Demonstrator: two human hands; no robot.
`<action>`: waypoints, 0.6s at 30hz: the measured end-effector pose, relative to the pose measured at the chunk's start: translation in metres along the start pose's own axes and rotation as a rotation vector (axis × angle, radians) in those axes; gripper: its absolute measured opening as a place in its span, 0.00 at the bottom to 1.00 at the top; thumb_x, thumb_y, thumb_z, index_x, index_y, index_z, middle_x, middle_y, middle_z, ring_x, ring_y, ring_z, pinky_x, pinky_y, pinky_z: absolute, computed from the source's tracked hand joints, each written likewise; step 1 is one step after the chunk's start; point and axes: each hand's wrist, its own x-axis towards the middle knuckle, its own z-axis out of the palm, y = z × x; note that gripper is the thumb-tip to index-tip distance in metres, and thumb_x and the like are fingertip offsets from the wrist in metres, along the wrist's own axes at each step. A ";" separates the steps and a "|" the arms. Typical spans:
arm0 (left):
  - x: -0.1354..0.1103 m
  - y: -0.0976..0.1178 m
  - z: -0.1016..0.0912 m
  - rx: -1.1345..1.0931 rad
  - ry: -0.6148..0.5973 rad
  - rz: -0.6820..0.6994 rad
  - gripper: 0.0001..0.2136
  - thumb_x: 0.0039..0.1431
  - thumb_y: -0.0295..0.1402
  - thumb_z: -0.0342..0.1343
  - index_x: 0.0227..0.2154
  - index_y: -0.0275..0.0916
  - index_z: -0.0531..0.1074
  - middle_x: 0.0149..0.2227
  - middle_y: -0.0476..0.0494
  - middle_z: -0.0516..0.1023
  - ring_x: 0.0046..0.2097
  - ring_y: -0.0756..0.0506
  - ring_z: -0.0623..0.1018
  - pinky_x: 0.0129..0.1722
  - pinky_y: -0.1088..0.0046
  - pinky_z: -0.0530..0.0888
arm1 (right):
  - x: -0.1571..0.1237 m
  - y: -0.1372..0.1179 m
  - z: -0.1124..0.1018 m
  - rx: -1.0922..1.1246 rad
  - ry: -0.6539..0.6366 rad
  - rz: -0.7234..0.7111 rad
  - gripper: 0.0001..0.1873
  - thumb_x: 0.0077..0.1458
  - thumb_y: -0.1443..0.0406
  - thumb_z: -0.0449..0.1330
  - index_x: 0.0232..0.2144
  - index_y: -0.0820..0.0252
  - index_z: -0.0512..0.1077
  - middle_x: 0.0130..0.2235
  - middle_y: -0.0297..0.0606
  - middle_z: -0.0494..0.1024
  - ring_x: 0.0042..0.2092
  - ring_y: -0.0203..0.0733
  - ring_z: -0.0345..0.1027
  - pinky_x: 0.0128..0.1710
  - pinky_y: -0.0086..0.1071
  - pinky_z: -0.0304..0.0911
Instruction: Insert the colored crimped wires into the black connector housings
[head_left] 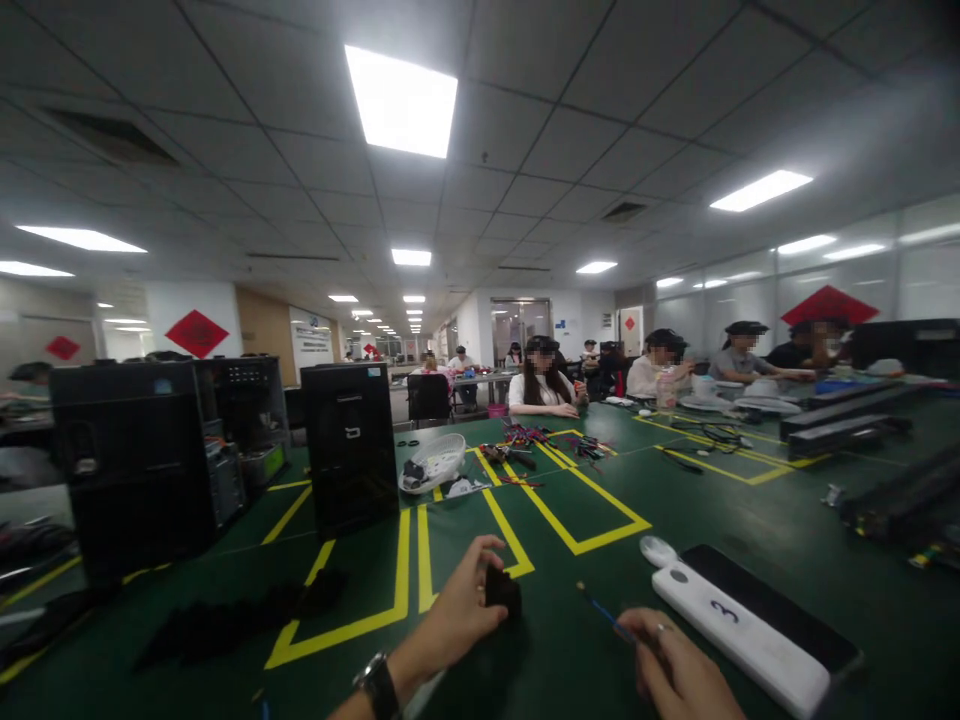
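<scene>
My left hand point(457, 610), with a watch on its wrist, is closed round a small black object point(502, 590) just above the green table point(600, 660). My right hand point(675, 665) pinches a thin blue tool point(600, 607) whose tip points left toward that black object. Both hands are low in the view near the table's front edge.
A white bar marked 3 point(739, 635) lies beside a black slab point(772, 605) right of my right hand. Two black computer towers point(349, 445) point(135, 465) stand at left. A white basket point(435, 462) and loose tools lie mid-table. Several people sit at the far side. Yellow tape point(570, 520) marks rectangles.
</scene>
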 end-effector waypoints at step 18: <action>-0.098 -0.022 -0.069 -0.501 0.297 -0.090 0.39 0.44 0.44 0.65 0.58 0.36 0.58 0.34 0.37 0.81 0.28 0.47 0.77 0.30 0.72 0.70 | 0.057 -0.140 0.173 1.028 -0.308 0.305 0.25 0.40 0.52 0.63 0.35 0.58 0.58 0.27 0.33 0.76 0.20 0.33 0.70 0.19 0.25 0.62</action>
